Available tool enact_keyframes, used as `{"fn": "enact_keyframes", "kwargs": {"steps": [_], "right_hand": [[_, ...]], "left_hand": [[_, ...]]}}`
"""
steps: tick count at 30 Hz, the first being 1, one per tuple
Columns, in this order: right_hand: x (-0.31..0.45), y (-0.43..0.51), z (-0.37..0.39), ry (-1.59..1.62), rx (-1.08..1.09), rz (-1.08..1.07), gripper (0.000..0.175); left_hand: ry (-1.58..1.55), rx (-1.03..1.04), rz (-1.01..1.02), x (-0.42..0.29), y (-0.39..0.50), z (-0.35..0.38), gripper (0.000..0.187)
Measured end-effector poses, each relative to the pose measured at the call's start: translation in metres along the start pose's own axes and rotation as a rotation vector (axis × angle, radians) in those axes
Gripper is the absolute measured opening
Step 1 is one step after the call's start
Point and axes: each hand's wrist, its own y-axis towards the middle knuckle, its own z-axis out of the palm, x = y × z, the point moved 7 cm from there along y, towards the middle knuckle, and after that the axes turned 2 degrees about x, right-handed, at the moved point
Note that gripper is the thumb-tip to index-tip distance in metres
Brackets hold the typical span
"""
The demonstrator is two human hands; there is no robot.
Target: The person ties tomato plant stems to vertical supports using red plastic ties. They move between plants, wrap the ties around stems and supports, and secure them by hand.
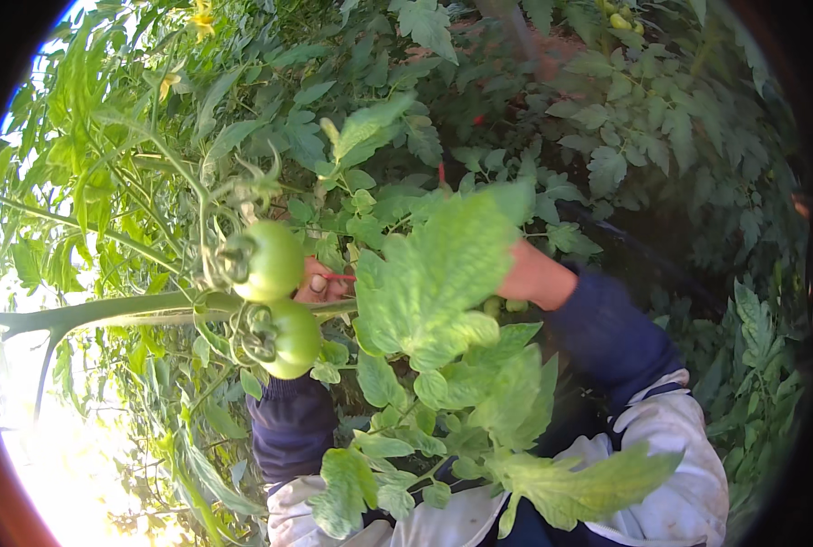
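Observation:
My left hand [321,286] shows partly behind green tomatoes, beside a tomato stem [119,308]. Its fingertips are closed on a thin red strip [340,277], which runs right towards a large leaf. Of my right hand [531,273], only the part near the wrist shows; that same tomato leaf [437,273] covers the fingers, and what they hold cannot be told. An upper green tomato [274,261] and a lower green tomato [293,340] hang from the stem, close to the camera and left of the leaf.
Dense tomato foliage [608,164] surrounds both arms. Leafy shoots [420,437] stand between my sleeves and the camera. Small green fruits [516,305] hang below my right wrist, and more green tomatoes [620,21] are at the upper right. Yellow flowers [202,24] are at the upper left.

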Motion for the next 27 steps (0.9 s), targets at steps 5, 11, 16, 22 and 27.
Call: {"fn": "enact_keyframes", "kwargs": {"steps": [5,11,16,22,27], "right_hand": [[-0.007,0.017,0.000,0.046,0.025,0.086,0.013],[0.007,0.032,0.008,-0.286,0.291,0.158,0.019],[-0.007,0.051,-0.021,-0.352,0.322,-0.066,0.020],[0.024,0.018,-0.016,-0.300,0.250,0.129,0.022],[0.005,0.036,-0.027,-0.270,0.232,0.007,0.024]], "left_hand": [[-0.071,0.040,0.108,-0.004,0.007,0.000,0.016],[-0.083,0.131,0.157,-0.008,0.004,0.001,0.019],[-0.145,0.154,0.181,-0.003,0.008,0.007,0.018],[-0.170,0.101,0.187,-0.003,0.002,0.013,0.017],[-0.208,0.057,0.335,-0.013,0.021,0.031,0.016]]}}
